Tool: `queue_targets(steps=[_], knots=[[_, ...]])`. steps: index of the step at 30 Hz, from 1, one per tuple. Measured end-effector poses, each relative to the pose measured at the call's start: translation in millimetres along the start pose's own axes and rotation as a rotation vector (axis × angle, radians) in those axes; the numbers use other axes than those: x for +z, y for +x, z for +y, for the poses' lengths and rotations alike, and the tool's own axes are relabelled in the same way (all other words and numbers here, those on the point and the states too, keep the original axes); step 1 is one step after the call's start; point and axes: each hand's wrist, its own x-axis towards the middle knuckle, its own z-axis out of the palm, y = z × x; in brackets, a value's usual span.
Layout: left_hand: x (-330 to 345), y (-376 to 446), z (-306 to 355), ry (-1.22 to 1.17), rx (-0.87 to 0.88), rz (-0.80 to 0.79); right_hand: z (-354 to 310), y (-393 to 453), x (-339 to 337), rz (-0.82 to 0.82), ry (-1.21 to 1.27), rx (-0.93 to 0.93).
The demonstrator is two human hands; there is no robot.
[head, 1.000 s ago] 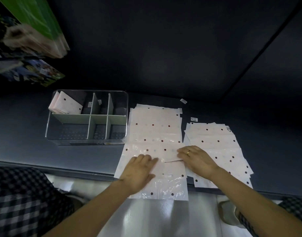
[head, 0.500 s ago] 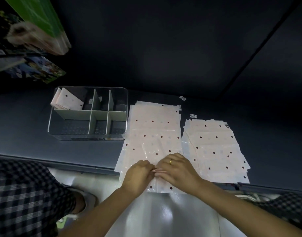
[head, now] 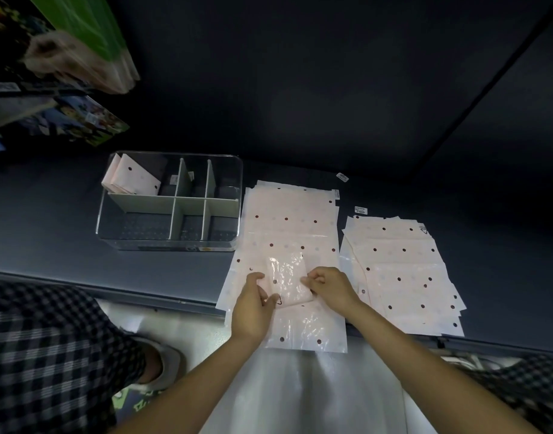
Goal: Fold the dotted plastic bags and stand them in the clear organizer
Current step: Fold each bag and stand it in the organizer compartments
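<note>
Our left hand (head: 253, 305) curls around the left side of a folded bag (head: 289, 281), thumb on top and fingers tucked under its edge, so it is closed on the plastic. Our right hand (head: 330, 286) pinches the right side of the same bag, fingers bent in and gripping the crinkled film. The bag is folded narrow and raised a little between the two hands, its shiny surface catching the light.

Under it lies a stack of flat dotted bags (head: 287, 227), pale pink with dark and faint spots, reaching from the far part of the table (head: 175, 270) down over its near edge. Just beside this stack, to the right, a second pile of bags (head: 406, 270) is fanned out, its sheets slightly askew. Two small white labels (head: 360, 210) lie on the table beyond the piles.

To the left of the first stack, close to touching it, stands the clear organizer (head: 170, 244) with pale dividers that split it into six sections. In its far left section, folded bags (head: 134, 180) stand leaning; the other sections hold no bags that we can make out.

Our checked trousers (head: 50, 355) show at the lower left, and colourful packets (head: 81, 45) hang at the upper left.
</note>
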Motion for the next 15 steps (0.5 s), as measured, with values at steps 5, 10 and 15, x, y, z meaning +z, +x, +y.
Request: queue_targets(steps=[5,10,15], knots=[[2,-17,-9,0.534,0.645,-0.001,-4,6,3,0.039,-0.059,0.064],[7,-13,-24,0.961,0.698,-0.404,-10,1,6,0.135,-0.145,0.051],[6,-9,-29,1.016,0.693,-0.423,-22,-2,10,0.179,0.098,-0.211]])
